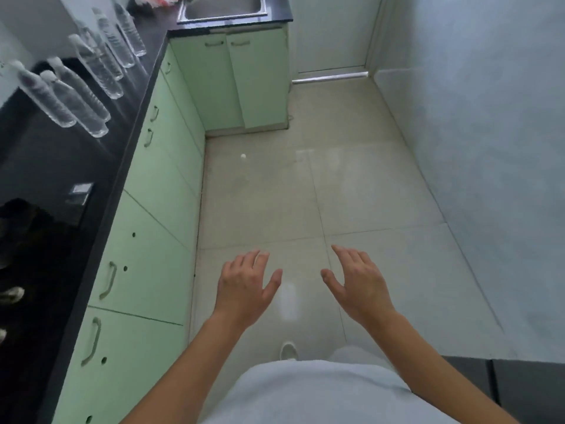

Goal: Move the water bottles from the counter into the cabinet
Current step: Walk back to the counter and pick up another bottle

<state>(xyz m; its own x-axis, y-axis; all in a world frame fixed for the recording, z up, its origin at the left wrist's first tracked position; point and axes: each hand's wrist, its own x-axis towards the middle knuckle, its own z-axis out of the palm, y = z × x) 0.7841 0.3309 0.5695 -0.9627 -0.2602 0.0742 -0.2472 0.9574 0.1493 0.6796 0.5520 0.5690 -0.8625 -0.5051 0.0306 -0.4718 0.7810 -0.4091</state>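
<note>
On the counter (pixel 46 166), seven water bottles (pixel 74 106)

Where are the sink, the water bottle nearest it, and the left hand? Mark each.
sink (pixel 224 4), head view, basin floor.
water bottle nearest the sink (pixel 131 30), head view, mid-body.
left hand (pixel 244 284), head view, back of hand.

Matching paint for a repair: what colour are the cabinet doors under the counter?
Pale mint green cabinet doors, seen in the head view.
</note>
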